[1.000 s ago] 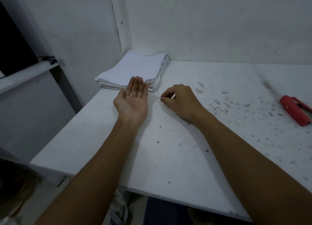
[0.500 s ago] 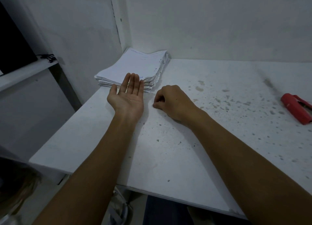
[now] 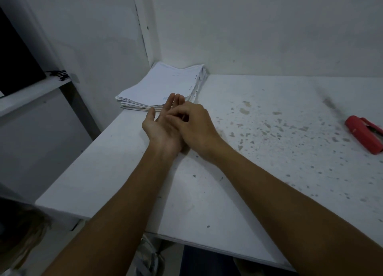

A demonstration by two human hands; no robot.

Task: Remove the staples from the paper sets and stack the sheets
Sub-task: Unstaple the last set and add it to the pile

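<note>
Dim, cool, bluish-grey light, even and diffuse; no glare. Soft shadow under forearms on white table. Wide-angle bending of wall corner and table edges. Slight softness overall; dark, blurred lower-left corner; red stapler cropped at right edge

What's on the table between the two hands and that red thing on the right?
Nothing stands there: the head view shows only bare white table, speckled with dark marks, between the right hand and the red stapler.
</note>
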